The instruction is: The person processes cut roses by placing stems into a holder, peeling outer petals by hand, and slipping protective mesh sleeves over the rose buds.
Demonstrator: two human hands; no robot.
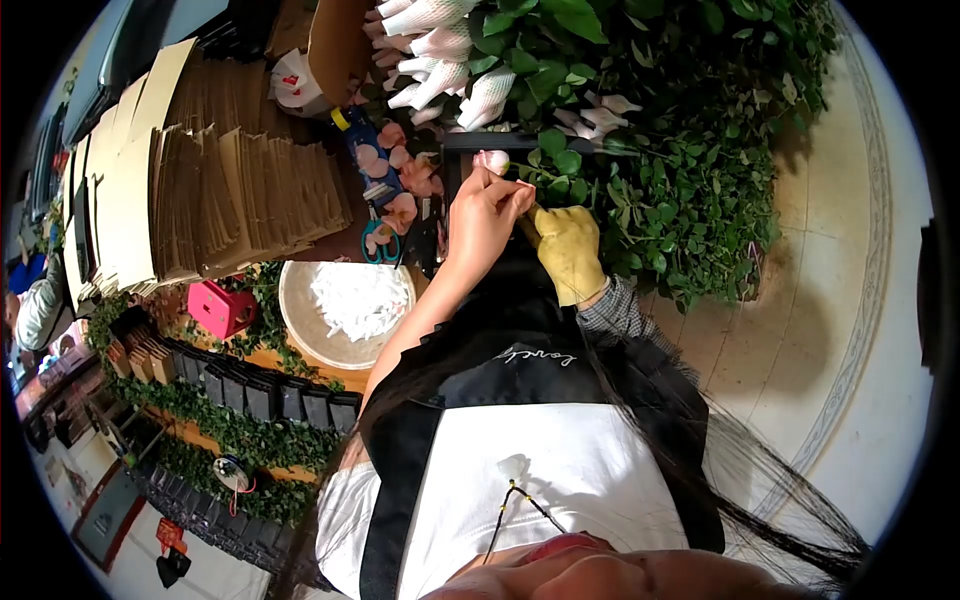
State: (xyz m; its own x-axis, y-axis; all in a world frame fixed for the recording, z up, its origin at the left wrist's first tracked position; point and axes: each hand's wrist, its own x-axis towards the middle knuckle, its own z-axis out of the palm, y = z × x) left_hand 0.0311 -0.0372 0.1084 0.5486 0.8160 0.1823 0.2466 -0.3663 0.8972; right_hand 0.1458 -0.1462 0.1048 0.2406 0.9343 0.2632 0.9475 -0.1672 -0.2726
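My bare left hand (487, 212) is closed in a pinch, its fingertips at a pale pink rose (494, 160) with green leaves (556, 153) beside it on the right. Close by on the right, my right hand (567, 248) wears a yellow glove and is curled into a fist. Its fingertips face the left hand, and whatever they grip is hidden. Above both hands lie several rose heads in white netting (441, 42). A dark bar (510, 142) runs just behind the pink rose.
Dense leafy stems (690, 190) fill the right side. To the left are stacked cardboard sheets (240, 190), loose pink petals (403, 210), teal-handled scissors (381, 240) and a bowl (296, 318) of white pieces. A pink stool (219, 309) stands farther left, and another person's sleeve (40, 308) shows at the edge.
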